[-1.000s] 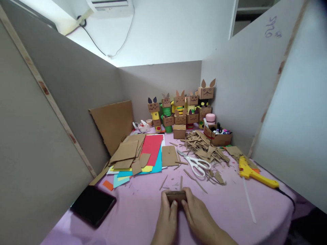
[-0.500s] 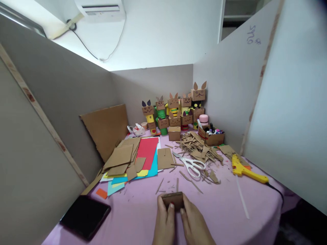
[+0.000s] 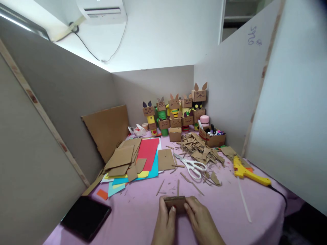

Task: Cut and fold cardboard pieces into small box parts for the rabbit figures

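Observation:
Close to the table's near edge I hold a small brown piece of cardboard (image 3: pixel 178 205), with its layered top edge facing up. My left hand (image 3: pixel 165 219) grips its left end, thumb pressed on the near face. The right end is pinched by my right hand (image 3: pixel 197 214), thumb on the near face and the fingers behind. Fingers at the back of the piece are mostly hidden. Thin cardboard strips (image 3: pixel 178 187) lie just beyond my hands. Farther off are white-handled scissors (image 3: pixel 194 169) and a flat cardboard rectangle (image 3: pixel 166 160).
A black tablet (image 3: pixel 86 217) lies at left. Cardboard sheets (image 3: pixel 120 158) sit on coloured paper (image 3: pixel 150 153). Scraps (image 3: pixel 200 148) are heaped before a box of pens (image 3: pixel 216 139). A yellow glue gun (image 3: pixel 249 173) is at right. Cardboard animal figures (image 3: pixel 175 103) stand at the back.
My right hand has shifted its hold, with its thumb now higher at the piece's right end. The piece sits slightly lower and farther right in view; the whole scene has shifted a little too.

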Available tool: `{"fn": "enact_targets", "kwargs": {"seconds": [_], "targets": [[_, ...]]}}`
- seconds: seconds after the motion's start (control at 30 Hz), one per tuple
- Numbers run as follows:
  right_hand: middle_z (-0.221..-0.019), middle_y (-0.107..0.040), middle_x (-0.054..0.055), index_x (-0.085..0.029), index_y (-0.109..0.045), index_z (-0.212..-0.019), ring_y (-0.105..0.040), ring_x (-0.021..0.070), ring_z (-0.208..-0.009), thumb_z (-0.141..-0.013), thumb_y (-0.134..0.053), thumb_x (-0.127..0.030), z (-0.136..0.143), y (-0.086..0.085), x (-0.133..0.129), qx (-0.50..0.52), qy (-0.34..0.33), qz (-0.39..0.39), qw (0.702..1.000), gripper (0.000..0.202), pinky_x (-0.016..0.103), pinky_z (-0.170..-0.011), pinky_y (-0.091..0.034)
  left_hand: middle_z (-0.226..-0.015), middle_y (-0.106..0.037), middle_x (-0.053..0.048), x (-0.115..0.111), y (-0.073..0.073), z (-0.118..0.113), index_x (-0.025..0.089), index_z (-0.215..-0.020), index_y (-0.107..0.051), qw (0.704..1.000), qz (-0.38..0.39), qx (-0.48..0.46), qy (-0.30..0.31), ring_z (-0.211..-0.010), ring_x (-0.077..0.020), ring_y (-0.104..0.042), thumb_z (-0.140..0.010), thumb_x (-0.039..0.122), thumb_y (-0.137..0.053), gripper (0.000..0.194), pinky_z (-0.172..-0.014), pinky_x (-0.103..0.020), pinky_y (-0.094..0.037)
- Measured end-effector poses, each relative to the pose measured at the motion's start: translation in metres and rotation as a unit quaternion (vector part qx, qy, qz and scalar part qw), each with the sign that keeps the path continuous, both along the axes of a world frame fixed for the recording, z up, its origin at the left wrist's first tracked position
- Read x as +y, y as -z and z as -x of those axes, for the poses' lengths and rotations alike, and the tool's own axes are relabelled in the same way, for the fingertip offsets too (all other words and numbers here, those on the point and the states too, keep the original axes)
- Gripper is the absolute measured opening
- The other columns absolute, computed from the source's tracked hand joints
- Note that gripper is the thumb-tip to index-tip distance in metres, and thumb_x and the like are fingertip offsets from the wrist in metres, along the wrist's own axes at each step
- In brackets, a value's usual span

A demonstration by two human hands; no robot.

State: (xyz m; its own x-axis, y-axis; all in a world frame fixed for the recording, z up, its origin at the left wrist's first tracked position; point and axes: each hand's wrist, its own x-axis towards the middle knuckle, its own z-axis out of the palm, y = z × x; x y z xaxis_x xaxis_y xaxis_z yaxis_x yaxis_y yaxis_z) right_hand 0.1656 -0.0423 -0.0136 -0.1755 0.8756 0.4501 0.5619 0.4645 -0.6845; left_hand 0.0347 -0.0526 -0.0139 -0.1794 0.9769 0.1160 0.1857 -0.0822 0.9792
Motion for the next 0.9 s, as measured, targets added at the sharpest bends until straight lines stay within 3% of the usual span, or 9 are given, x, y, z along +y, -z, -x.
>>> {"fn": "enact_targets", "kwargs": {"seconds": [0.1, 0.2, 0.37, 0.43, 0.57, 0.73, 0.9], "targets": [[-0.094, -0.07, 0.012, -0.015, -0.058, -0.102, -0.067, 0.0203, -0.087, -0.089, -0.034, -0.017, 0.0, 0.001, 0.001, 0.031, -0.01, -0.003, 0.999, 0.027, 0.028, -0.075, -0.054, -0.113, -0.058, -0.017, 0.002, 0.003, 0.004, 0.015, -0.11, -0.044, 1.0, 0.006, -0.005, -0.008, -0.111, -0.0291, -0.052, -0.079, 0.043, -0.047, 0.042, -0.096, -0.04, -0.036], [-0.092, -0.072, 0.011, -0.017, -0.06, -0.099, -0.068, 0.0196, -0.085, -0.089, -0.037, -0.019, 0.0, 0.002, 0.001, 0.059, -0.01, -0.004, 0.998, 0.025, 0.027, -0.075, -0.055, -0.116, -0.058, -0.018, 0.0, 0.007, 0.003, 0.014, -0.113, -0.042, 1.0, 0.004, -0.001, 0.018, -0.112, -0.0295, -0.052, -0.08, 0.043, -0.046, 0.045, -0.098, -0.042, -0.036], [-0.096, -0.073, 0.015, -0.015, -0.063, -0.097, -0.069, 0.0227, -0.088, -0.089, -0.035, -0.026, -0.001, 0.006, 0.002, 0.052, -0.004, -0.014, 0.999, 0.03, 0.028, -0.072, -0.056, -0.146, -0.027, -0.023, -0.009, 0.018, -0.01, 0.007, -0.131, -0.027, 0.995, -0.047, -0.033, -0.085, -0.137, -0.0266, -0.02, -0.084, 0.041, -0.038, 0.06, -0.112, -0.041, -0.014], [-0.095, -0.073, 0.017, -0.011, -0.063, -0.098, -0.07, 0.024, -0.087, -0.09, -0.032, -0.029, -0.001, 0.008, 0.003, 0.038, 0.002, -0.018, 0.999, 0.037, 0.029, -0.073, -0.056, -0.148, -0.024, -0.023, -0.012, 0.018, -0.012, 0.003, -0.135, -0.024, 0.996, -0.038, -0.03, -0.07, -0.137, -0.0265, -0.021, -0.085, 0.041, -0.036, 0.064, -0.112, -0.04, -0.014], [-0.099, -0.072, 0.022, -0.006, -0.064, -0.1, -0.07, 0.0267, -0.09, -0.093, -0.027, -0.039, -0.001, 0.013, 0.005, 0.011, 0.016, -0.03, 0.999, 0.05, 0.032, -0.076, -0.056, -0.147, -0.029, -0.022, -0.014, 0.007, -0.005, 0.001, -0.135, -0.027, 1.0, 0.007, -0.009, -0.008, -0.136, -0.0243, -0.025, -0.088, 0.038, -0.032, 0.06, -0.112, -0.039, -0.017], [-0.096, -0.073, 0.02, -0.008, -0.062, -0.101, -0.071, 0.0239, -0.087, -0.093, -0.028, -0.041, -0.005, 0.024, 0.009, -0.006, -0.018, -0.047, 0.999, 0.047, 0.027, -0.074, -0.056, -0.12, -0.06, -0.02, -0.012, 0.003, 0.001, 0.01, -0.113, -0.05, 0.999, -0.016, -0.008, -0.036, -0.115, -0.0277, -0.052, -0.087, 0.037, -0.034, 0.04, -0.099, -0.04, -0.037], [-0.1, -0.072, 0.017, -0.015, -0.06, -0.105, -0.07, 0.0226, -0.089, -0.093, -0.034, -0.038, -0.017, 0.04, 0.014, -0.006, -0.042, -0.041, 0.998, 0.037, 0.024, -0.073, -0.055, -0.097, -0.067, -0.016, -0.013, 0.009, -0.004, 0.015, -0.099, -0.053, 0.996, -0.067, 0.002, -0.052, -0.092, -0.0256, -0.061, -0.086, 0.042, -0.033, 0.036, -0.082, -0.033, -0.045]]}}
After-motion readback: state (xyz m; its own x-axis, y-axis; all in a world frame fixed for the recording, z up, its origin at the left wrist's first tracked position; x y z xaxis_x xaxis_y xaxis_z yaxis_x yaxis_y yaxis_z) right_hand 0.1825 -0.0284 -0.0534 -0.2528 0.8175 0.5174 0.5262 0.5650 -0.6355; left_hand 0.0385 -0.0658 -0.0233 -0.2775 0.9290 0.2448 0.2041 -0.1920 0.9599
